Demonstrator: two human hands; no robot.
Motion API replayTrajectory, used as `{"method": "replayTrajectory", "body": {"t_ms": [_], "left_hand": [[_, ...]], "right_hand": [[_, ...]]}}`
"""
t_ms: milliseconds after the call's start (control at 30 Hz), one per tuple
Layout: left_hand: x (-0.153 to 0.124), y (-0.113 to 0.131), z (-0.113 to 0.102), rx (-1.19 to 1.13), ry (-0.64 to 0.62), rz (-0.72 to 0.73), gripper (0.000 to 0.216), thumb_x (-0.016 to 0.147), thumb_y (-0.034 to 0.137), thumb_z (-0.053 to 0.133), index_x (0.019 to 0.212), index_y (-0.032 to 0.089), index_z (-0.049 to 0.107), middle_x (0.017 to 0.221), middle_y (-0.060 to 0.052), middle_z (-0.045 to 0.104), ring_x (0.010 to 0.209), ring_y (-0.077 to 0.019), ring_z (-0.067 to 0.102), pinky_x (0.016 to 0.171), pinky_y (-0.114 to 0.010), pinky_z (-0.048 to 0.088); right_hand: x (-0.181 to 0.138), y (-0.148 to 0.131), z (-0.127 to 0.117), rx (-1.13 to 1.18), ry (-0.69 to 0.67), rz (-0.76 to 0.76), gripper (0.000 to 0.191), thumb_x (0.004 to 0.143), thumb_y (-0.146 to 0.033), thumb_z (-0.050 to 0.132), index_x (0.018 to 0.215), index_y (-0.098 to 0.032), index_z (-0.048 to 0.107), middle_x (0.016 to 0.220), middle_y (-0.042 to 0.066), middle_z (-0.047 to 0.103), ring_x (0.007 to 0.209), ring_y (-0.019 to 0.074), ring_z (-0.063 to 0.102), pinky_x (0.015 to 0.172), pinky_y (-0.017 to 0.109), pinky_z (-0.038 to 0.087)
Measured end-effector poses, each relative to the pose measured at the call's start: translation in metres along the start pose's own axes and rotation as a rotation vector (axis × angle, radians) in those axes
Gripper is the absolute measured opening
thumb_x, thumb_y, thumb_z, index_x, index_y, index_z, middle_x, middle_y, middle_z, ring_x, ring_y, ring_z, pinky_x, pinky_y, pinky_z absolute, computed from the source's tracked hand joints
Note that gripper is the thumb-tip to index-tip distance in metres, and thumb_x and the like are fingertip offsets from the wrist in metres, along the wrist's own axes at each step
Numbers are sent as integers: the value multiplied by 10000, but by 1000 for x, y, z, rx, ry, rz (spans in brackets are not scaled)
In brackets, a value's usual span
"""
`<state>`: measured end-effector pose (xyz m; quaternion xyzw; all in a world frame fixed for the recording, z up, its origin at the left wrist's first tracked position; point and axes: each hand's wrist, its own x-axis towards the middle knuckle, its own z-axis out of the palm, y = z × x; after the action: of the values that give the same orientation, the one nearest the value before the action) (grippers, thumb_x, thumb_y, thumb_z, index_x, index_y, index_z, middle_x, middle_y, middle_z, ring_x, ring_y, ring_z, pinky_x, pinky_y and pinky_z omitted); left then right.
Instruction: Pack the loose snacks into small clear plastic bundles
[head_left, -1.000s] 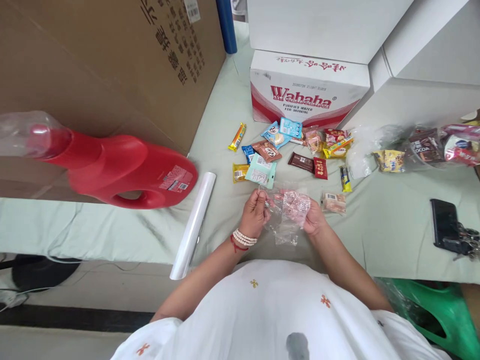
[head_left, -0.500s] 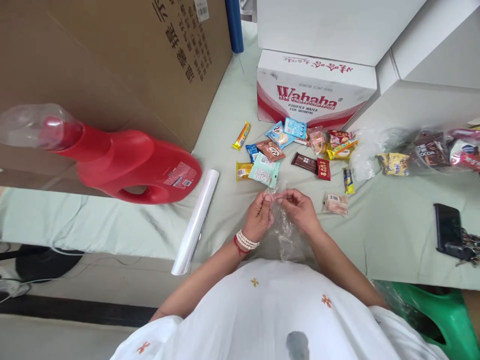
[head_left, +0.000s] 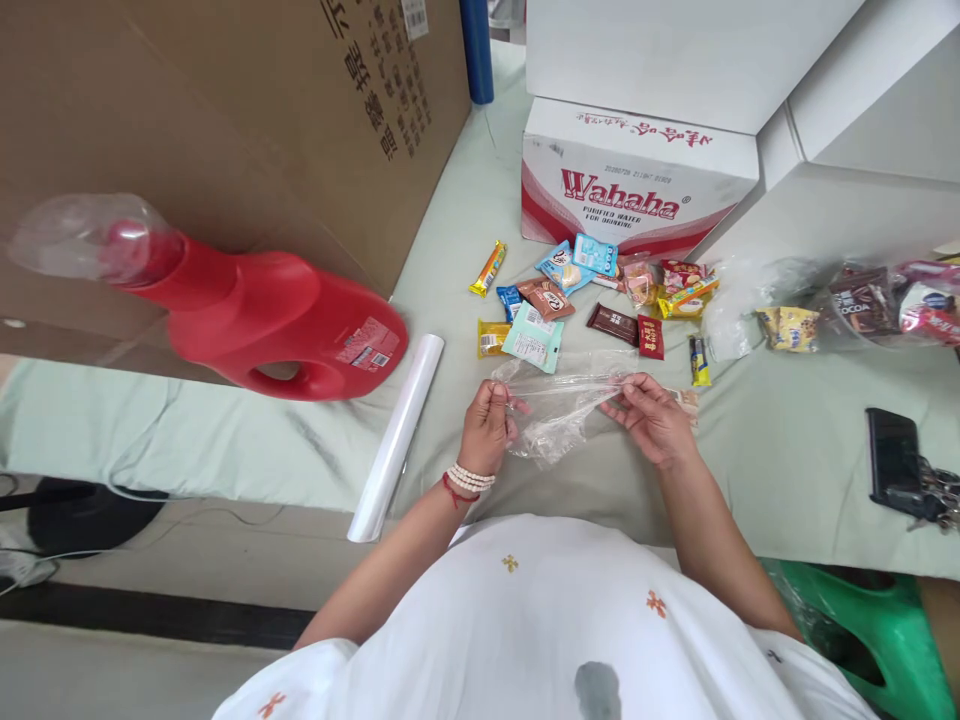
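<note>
A clear plastic bag point(head_left: 559, 405) is stretched sideways between my two hands, just above the table cloth. My left hand point(head_left: 486, 425), with a beaded bracelet at the wrist, pinches one end of it. The other end is gripped between thumb and fingers of my right hand point(head_left: 654, 415). Right beyond the bag lie small wrapped snacks: a pale green packet point(head_left: 533, 337), a yellow packet point(head_left: 492, 339), a brown packet point(head_left: 545, 298), a dark brown bar point(head_left: 613, 323) and a red packet point(head_left: 650, 337). My right hand partly hides a small pinkish packet point(head_left: 688, 404).
Left stand a large brown carton point(head_left: 225, 120) and a red jug point(head_left: 300, 320); a roll of clear film point(head_left: 397, 440) lies nearby. A Wahaba-style white and red water box point(head_left: 637, 180) is behind the snacks. A phone point(head_left: 892, 455) with keys and a green stool point(head_left: 862, 620) are at right.
My hands have moved apart, left hand leftward and right hand rightward. The bag, bunched and hanging between them before, is now spread out wide.
</note>
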<state>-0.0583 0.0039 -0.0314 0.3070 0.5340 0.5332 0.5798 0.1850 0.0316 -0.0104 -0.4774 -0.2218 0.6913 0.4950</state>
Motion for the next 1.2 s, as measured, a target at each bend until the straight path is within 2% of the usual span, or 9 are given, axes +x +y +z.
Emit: {"method": "replayTrajectory", "body": {"t_ms": [100, 200, 367, 667, 800, 933, 1033, 1133, 1200], "left_hand": [[-3, 0, 8, -22, -6, 2, 480, 914, 691, 585, 868, 227, 469, 705, 41, 635, 355, -33, 373, 322, -177, 263], [-5, 2, 14, -61, 14, 1, 488, 910, 695, 586, 863, 224, 471, 682, 47, 612, 352, -29, 361, 318, -169, 252], [-4, 7, 8, -59, 47, -25, 500, 881, 696, 627, 851, 217, 490, 646, 62, 559, 377, -30, 351, 313, -144, 242], [3, 14, -4, -80, 85, -51, 490, 855, 685, 667, 847, 222, 506, 642, 69, 482, 424, -47, 376, 317, -138, 238], [5, 14, -3, -113, 41, -93, 499, 850, 696, 664, 858, 229, 486, 636, 73, 509, 384, -37, 317, 307, -155, 199], [5, 13, 0, -153, 29, -137, 533, 819, 720, 686, 855, 238, 463, 616, 81, 501, 373, -39, 287, 306, -177, 169], [4, 12, 2, -123, 46, -121, 521, 833, 714, 677, 854, 235, 471, 630, 77, 499, 379, -41, 293, 310, -189, 165], [5, 10, 3, -92, 83, -73, 513, 847, 710, 661, 846, 230, 479, 633, 74, 502, 382, -43, 293, 314, -192, 171], [6, 9, 1, -86, 95, -59, 512, 848, 709, 661, 842, 229, 482, 629, 72, 504, 383, -44, 293, 316, -193, 173]], "right_hand": [[-6, 12, 16, 77, -78, 107, 434, 708, -525, 898, 995, -268, 697, 1053, 30, 746, 965, 205, 699, 778, 358, 600], [-11, 22, 32, 68, -178, 220, 587, 665, -442, 937, 1166, -256, 693, 1000, 40, 764, 886, 187, 710, 715, 294, 570], [-13, 22, 28, -67, -179, 344, 419, 617, -278, 957, 970, -153, 768, 693, -15, 673, 573, 91, 562, 499, 202, 400], [-9, 10, -2, -46, -143, 278, 264, 654, -259, 936, 806, -189, 733, 654, -38, 582, 558, 73, 424, 498, 206, 383], [-14, 10, -1, 77, -199, 197, 197, 713, -281, 844, 867, -237, 729, 959, 21, 733, 852, 167, 652, 761, 343, 569], [-16, 20, 12, 129, -271, 234, 380, 712, -326, 825, 1077, -266, 741, 1261, 68, 722, 1105, 255, 684, 926, 481, 565], [-13, 30, 18, 37, -225, 285, 494, 654, -388, 899, 1103, -242, 752, 1102, 91, 769, 917, 232, 721, 829, 406, 589], [-11, 36, 17, -21, -156, 244, 451, 490, -320, 986, 873, -233, 766, 821, 39, 754, 716, 190, 673, 680, 318, 561], [-10, 35, 14, -38, -129, 220, 393, 491, -326, 993, 787, -235, 752, 741, 24, 716, 667, 175, 637, 645, 310, 540]]}}
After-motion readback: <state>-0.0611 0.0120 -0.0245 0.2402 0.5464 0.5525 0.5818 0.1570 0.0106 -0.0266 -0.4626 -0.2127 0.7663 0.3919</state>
